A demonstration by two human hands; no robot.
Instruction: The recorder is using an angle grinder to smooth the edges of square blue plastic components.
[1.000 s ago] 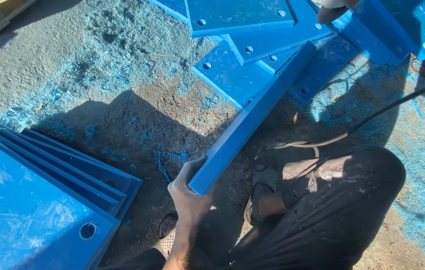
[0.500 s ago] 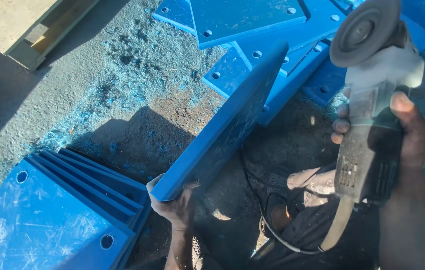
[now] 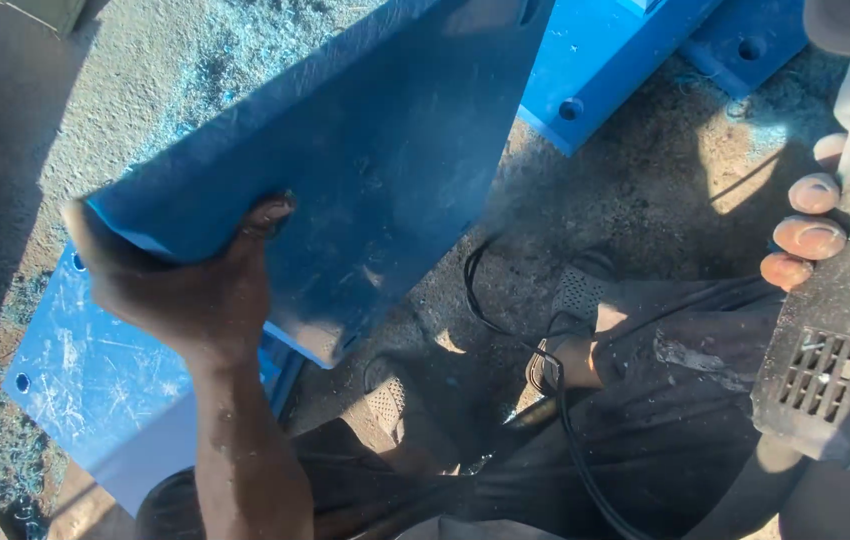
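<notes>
Blue, thick and flat, the plastic panel (image 3: 385, 150) fills the upper middle of my view, tilted so its near end hangs low over my lap and its far end runs up past the top edge. My left hand (image 3: 185, 290) is clamped around that near lower corner, thumb tip on the broad face, palm and fingers wrapped under the edge, so the panel rises up and to the right away from the grip. My right hand (image 3: 810, 225) sits at the right edge, fingers curled tight around the grey-bodied angle grinder (image 3: 835, 340), whose vented housing faces me; its black power cord (image 3: 565, 420) loops down across my dark trousers (image 3: 665, 400). Grinder and panel are well apart, with bare dirt between them.

Below the left hand lies a stack of blue plastic plates with corner holes (image 3: 95, 370), scratched on top, resting on ground strewn with blue shavings (image 3: 235, 60). More blue slabs with drilled holes (image 3: 605, 60) lie beyond the panel at upper right.

Compared with half a second ago, the panel has come much closer and now covers far more of the view, and the grinder has dropped lower and nearer, its disc out of sight.
</notes>
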